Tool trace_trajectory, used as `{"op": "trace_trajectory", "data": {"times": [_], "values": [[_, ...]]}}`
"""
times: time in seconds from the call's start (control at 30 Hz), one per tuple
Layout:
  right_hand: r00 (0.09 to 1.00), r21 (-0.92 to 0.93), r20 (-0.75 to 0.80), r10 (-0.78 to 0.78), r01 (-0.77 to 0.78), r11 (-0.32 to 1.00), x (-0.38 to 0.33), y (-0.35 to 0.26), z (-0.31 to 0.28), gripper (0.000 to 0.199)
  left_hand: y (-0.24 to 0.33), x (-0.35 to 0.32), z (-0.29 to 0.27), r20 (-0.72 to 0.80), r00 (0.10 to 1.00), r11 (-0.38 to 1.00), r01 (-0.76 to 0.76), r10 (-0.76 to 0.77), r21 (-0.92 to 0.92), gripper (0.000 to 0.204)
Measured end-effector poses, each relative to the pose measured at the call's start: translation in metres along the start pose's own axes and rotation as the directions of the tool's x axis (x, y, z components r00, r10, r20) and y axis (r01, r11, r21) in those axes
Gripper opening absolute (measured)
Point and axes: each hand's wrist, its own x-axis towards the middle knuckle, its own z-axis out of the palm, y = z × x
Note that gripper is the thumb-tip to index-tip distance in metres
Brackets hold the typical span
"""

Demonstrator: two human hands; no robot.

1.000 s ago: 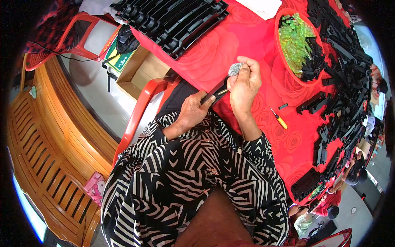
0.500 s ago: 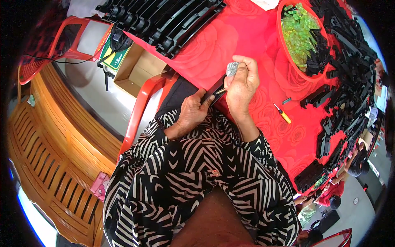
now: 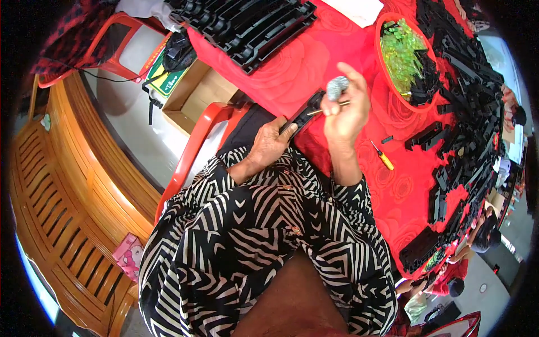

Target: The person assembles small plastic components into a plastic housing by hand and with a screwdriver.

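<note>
Holding a long black plastic strip [image 3: 303, 115] by its near end with my left hand [image 3: 269, 143], fingers wrapped around it, thumb on top. It sits over the edge of the red rose-print tablecloth [image 3: 314, 67], angled up toward my right hand [image 3: 345, 112]. Right hand is closed on a thin rod-like tool [image 3: 328, 108] whose tip meets the strip's far end, with a small grey, glittery wad [image 3: 337, 87] pinched at the fingertips above; index finger sticks up free.

Handling guess: strip is light, stiff moulded plastic, smooth, so it could twist in a loose grip; best held near the end, as now, or mid-length on the flat faces. Probably tough, not fragile. Wad looks soft and crushable.

Around it:
- small yellow-handled screwdriver [image 3: 383, 157] on the cloth, just right of my forearm
- red round tub [image 3: 404, 62] with green translucent bits and black parts, upper right
- stack of long black moulded parts [image 3: 247, 28], top centre
- open brown cardboard box [image 3: 196, 95] on the floor, a green flat package [image 3: 168, 76] at its far edge
- pink printed pack [image 3: 128, 255] on the wooden bench [image 3: 62, 185], lower left
</note>
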Motion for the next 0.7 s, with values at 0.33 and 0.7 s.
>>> {"op": "trace_trajectory", "data": {"times": [0.33, 0.7], "values": [[0.997, 0.063, 0.070, -0.016, 0.012, 0.998, 0.003, 0.006, -0.002, 0.042, 0.013, 0.001, -0.004, 0.095, 0.995, 0.989, 0.047, -0.033, -0.141, 0.028], [0.994, -0.085, 0.103, -0.046, 0.055, 0.995, -0.002, 0.016, 0.005, 0.039, 0.004, 0.003, -0.002, 0.101, 0.995, 0.977, 0.021, 0.001, -0.214, 0.027]]}}
